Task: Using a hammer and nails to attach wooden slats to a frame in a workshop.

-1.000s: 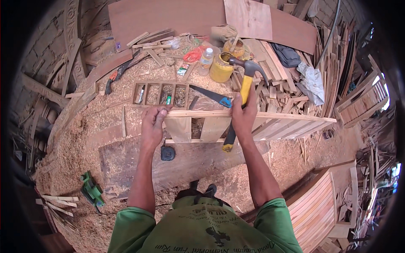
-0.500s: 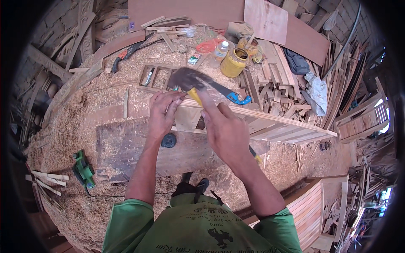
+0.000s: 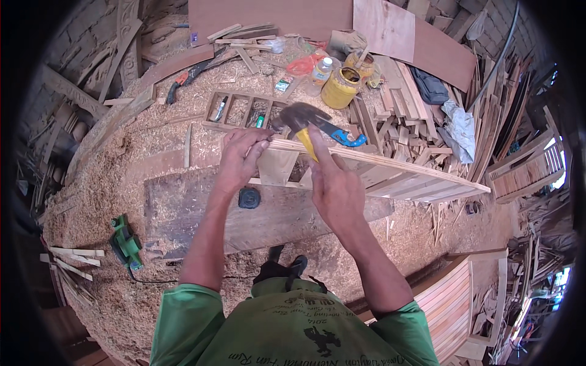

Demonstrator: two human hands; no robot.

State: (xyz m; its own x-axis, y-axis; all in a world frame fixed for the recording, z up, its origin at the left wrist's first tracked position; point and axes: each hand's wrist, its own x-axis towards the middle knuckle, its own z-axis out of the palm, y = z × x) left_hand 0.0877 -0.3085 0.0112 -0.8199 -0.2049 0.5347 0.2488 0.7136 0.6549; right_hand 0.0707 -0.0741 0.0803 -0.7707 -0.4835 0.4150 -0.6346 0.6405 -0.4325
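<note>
My right hand (image 3: 339, 189) grips a claw hammer (image 3: 304, 133) by its yellow and dark handle. The hammer's dark head is just above the top edge of a slatted wooden panel (image 3: 390, 160), near the panel's left end. At that end my left hand (image 3: 243, 155) is closed over the edge, its fingertips bent together close to the hammer head. Whether something small, such as a nail, is between those fingers is hidden. The panel stands on its long edge and stretches off to the right. Behind the hammer lies a handsaw with a blue handle (image 3: 348, 139).
A black tape measure (image 3: 249, 197) lies on a wide board (image 3: 183, 210). To the left is a green power planer (image 3: 126, 243) with a cord. Beyond the panel are a divided wooden tray (image 3: 210, 125), a yellow pot (image 3: 340, 88), a bottle (image 3: 320, 72) and wood offcuts (image 3: 400, 131).
The hammer head has shifted a little to the right, away from my left fingers, and is less blurred. My left hand stays at the panel's end.
</note>
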